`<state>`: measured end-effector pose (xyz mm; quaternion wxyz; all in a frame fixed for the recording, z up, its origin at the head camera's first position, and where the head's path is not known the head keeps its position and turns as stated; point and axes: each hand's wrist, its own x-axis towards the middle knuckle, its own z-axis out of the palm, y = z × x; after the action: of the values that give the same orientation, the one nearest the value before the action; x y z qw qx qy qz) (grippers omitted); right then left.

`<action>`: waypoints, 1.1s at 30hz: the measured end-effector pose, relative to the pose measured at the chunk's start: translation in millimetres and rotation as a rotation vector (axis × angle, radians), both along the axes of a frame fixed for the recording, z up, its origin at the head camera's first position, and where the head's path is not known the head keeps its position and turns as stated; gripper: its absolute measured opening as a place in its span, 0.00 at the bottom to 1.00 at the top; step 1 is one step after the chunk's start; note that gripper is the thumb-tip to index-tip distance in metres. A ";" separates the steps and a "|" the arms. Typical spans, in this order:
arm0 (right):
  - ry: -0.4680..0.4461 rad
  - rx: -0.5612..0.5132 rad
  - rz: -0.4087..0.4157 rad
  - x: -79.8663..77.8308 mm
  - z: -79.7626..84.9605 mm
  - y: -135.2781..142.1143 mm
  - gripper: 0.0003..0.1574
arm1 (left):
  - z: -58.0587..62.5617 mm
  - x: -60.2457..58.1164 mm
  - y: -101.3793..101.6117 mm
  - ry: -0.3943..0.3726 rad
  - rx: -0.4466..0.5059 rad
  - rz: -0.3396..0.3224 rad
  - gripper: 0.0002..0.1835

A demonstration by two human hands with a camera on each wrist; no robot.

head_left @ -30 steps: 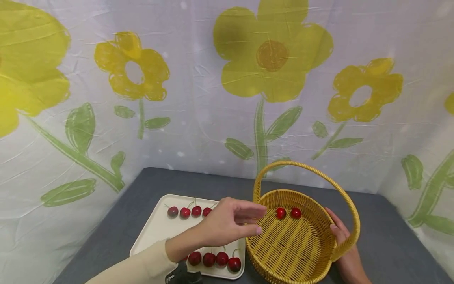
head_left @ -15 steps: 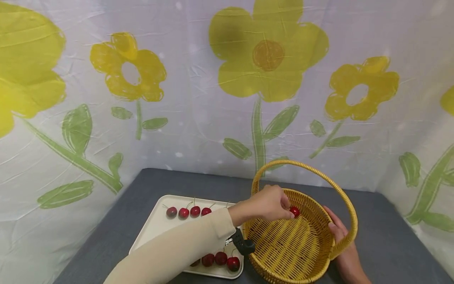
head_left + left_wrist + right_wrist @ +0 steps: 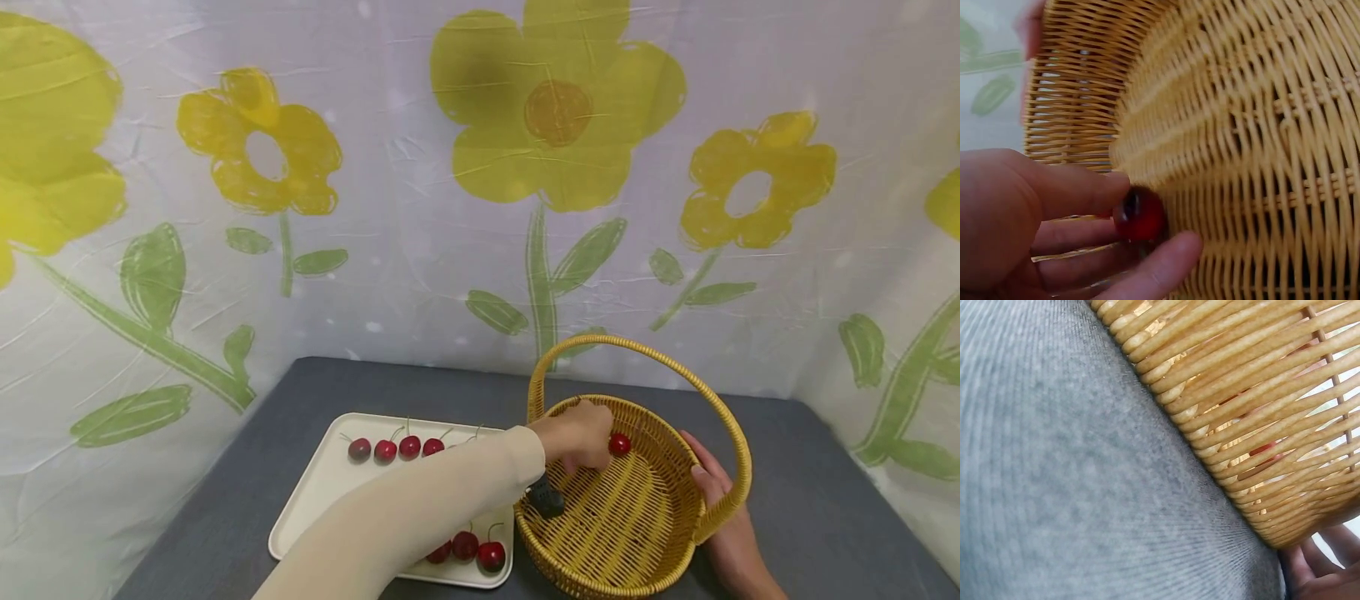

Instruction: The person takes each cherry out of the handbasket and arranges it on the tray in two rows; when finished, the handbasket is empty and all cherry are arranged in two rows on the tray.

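Observation:
A yellow wicker basket [image 3: 630, 533] with a tall arched handle sits tilted at the right. My left hand [image 3: 588, 433] reaches down inside it. In the left wrist view, its fingertips curl round a dark red cherry [image 3: 1144, 219] low against the wicker. A second cherry [image 3: 619, 444] shows in the head view, just right of that hand. My right hand [image 3: 723, 500] grips the basket's right side, thumb at the rim. Bits of red [image 3: 1264, 450] show through the weave in the right wrist view.
Left of the basket lies a cream tray [image 3: 322, 500]. A row of stemmed cherries [image 3: 385, 452] lies along its far side and more cherries [image 3: 491, 556] along its near edge, partly hidden by my left sleeve. The dark grey table ends at a flower-printed cloth.
My left hand has moved from over the tray's right edge into the basket and closed its fingertips round a cherry there. The right hand keeps its grip on the basket.

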<state>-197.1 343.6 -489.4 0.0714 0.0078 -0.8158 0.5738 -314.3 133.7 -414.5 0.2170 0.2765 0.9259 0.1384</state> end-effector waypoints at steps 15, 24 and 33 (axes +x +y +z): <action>-0.006 -0.018 0.006 -0.6 1.7 0.1 0.39 | 17.3 40.8 -2.6 0.161 -0.168 -0.237 0.21; 0.001 -0.044 0.028 -0.2 1.2 -0.7 0.40 | 40.7 53.2 -27.2 0.162 0.068 -0.385 0.11; 0.006 -0.057 0.032 1.2 3.9 0.1 0.39 | 62.7 80.5 -71.1 0.104 0.334 -0.492 0.18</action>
<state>-195.8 343.7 -485.5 0.0649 0.0205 -0.7987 0.5979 -233.8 62.6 -351.8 0.1476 0.5312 0.8054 0.2175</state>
